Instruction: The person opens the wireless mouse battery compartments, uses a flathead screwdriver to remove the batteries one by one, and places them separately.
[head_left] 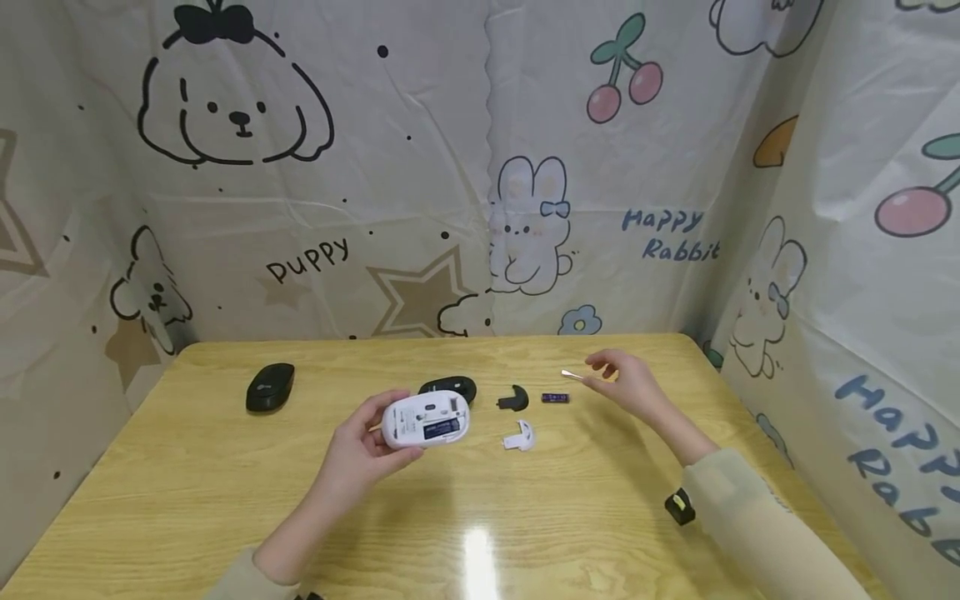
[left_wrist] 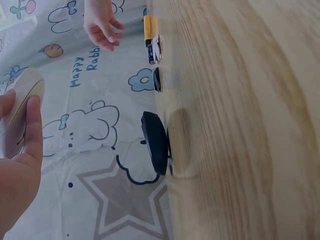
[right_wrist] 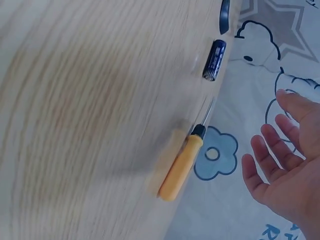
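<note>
White mouse, turned underside up, held above the wooden table a little left of centre, with the battery bay open and a dark cell inside. Gripped by the left hand, fingers and thumb curled round its rear end; seen in the left wrist view with a finger lying along its side. Right hand at 3 o'clock from the mouse, well apart from it, raised over the table with fingers spread and relaxed, holding nothing; in the right wrist view palm open, fingers apart. Black mouse at 9 o'clock, far left on the table. Second black mouse just behind the white one, at 12 o'clock. Yellow-handled screwdriver lying on the table just beside the right hand, its metal tip pointing toward the battery. Black cover piece at 3 o'clock from the white mouse, and white cover piece close below it, at 4 o'clock. Loose dark battery between the black cover piece and the right hand.
</note>
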